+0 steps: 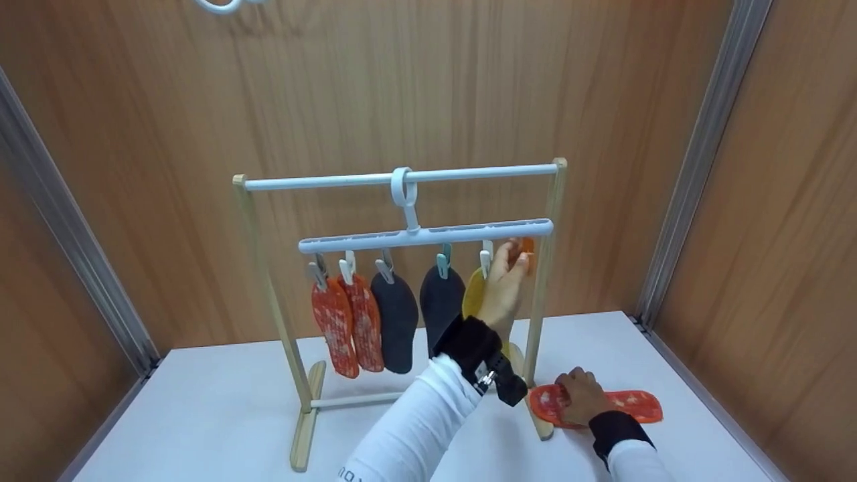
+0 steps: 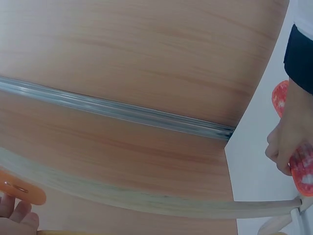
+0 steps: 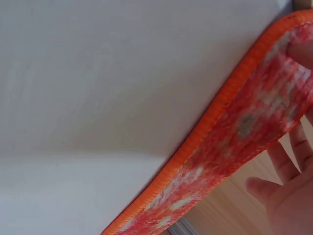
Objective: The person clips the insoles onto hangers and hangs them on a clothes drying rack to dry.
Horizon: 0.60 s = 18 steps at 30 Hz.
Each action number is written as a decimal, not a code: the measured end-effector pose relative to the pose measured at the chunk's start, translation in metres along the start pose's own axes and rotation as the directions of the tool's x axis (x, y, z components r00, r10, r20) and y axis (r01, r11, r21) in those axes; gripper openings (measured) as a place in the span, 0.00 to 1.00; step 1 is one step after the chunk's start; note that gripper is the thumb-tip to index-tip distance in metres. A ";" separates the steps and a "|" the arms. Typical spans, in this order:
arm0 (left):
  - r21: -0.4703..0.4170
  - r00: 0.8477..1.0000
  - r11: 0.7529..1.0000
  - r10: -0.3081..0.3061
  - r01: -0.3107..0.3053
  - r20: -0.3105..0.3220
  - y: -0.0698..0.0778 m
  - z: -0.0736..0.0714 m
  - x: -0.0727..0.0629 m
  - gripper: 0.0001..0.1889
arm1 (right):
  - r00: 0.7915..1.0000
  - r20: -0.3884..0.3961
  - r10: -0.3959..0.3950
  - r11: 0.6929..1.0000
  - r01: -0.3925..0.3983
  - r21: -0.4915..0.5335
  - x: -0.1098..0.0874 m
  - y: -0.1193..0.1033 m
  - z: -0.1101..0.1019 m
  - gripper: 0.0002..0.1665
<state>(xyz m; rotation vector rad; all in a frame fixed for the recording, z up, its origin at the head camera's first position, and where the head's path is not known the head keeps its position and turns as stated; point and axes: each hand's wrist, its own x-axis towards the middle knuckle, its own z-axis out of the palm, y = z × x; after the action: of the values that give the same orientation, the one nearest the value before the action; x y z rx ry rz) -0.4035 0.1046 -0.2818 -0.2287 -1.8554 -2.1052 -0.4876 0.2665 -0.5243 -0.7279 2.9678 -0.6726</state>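
My left hand (image 1: 501,294) reaches up to the right end of the white hanger (image 1: 469,233), its fingertips at an orange clip (image 1: 528,246). In the left wrist view, the fingers touch the lower side of that clip (image 2: 22,187). Partly behind this hand hangs a yellow insole (image 1: 473,294), held by a white clip (image 1: 486,258). Low at the right, my right hand (image 1: 586,398) grips a red mottled insole (image 1: 639,405) with orange edging, close over the table. The right wrist view shows the thumb on the insole's (image 3: 234,132) face, fingers along its other edge.
The hanger hangs from a rack's white bar (image 1: 315,181) on wooden legs (image 1: 284,328). Two red insoles (image 1: 333,328) and two dark grey ones (image 1: 395,321) are clipped along it. A white table (image 1: 221,395) lies below, with wood panels (image 1: 402,87) at the back and sides.
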 end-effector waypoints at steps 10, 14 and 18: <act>0.113 0.996 0.991 0.077 -0.071 -0.046 -0.005 0.005 0.003 0.20 | 0.998 0.055 0.029 0.996 -0.034 0.086 0.003 0.003 -0.018 0.17; 0.137 0.997 0.989 0.062 -0.055 -0.045 -0.005 0.006 0.002 0.20 | 1.000 -0.001 -0.012 0.993 0.012 0.121 -0.002 0.000 -0.029 0.13; 0.126 0.998 0.992 0.032 -0.025 -0.052 -0.003 0.007 0.001 0.19 | 0.995 -0.057 -0.076 0.986 0.084 0.146 -0.008 -0.002 -0.041 0.14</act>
<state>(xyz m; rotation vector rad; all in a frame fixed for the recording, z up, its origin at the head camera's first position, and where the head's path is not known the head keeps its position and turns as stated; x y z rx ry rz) -0.4067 0.1118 -0.2836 -0.1658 -1.9325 -1.9479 -0.4841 0.2855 -0.4872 -0.8339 2.9062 -0.9185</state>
